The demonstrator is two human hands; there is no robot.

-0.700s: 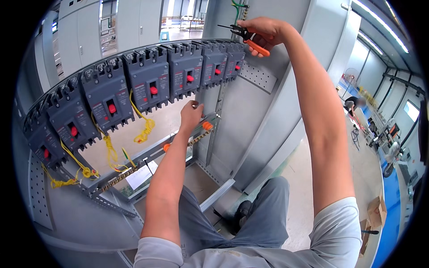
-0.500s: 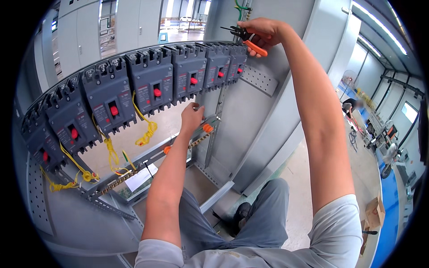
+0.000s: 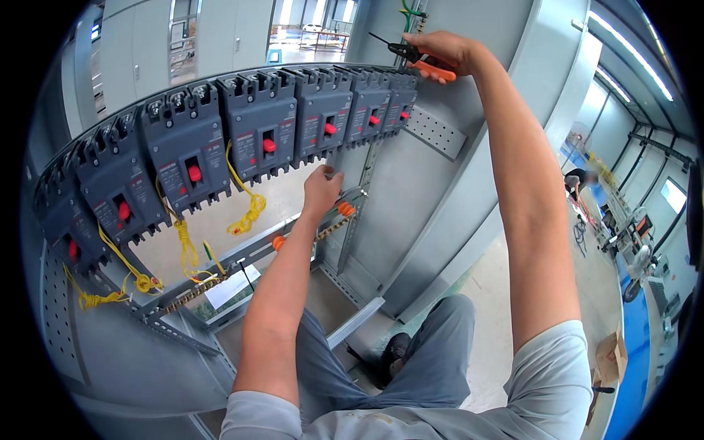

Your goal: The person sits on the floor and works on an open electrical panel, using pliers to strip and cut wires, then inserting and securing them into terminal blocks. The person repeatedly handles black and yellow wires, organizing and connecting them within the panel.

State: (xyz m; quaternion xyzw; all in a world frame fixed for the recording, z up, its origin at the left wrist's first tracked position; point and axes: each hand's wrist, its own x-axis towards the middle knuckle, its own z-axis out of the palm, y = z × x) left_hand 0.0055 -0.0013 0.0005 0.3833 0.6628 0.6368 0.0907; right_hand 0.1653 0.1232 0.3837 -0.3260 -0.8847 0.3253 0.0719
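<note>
At the top of the frame, just right of the middle, the right hand (image 3: 446, 56) has its fingers closed around a pair of pliers (image 3: 433, 71) with orange handles, their black head pointing to the left. Green wires (image 3: 408, 12) hang near the top edge, just above that hand. The left hand (image 3: 323, 192) is near the centre of the frame, below the row of switches, its fingers curled in; whether they grip anything I cannot tell. Seven dark grey breakers (image 3: 262, 117), each with a red switch, curve from the left edge to the upper middle. Bundles of yellow wire (image 3: 253, 209) hang beneath several of them. Lower down, an orange knob (image 3: 345, 209) sits to the right of the left hand, and another shows beside the left forearm. A white paper (image 3: 229, 289) lies left of that forearm, near a brass strip (image 3: 189, 297). A cardboard box (image 3: 611, 357) stands at the lower right.
</note>
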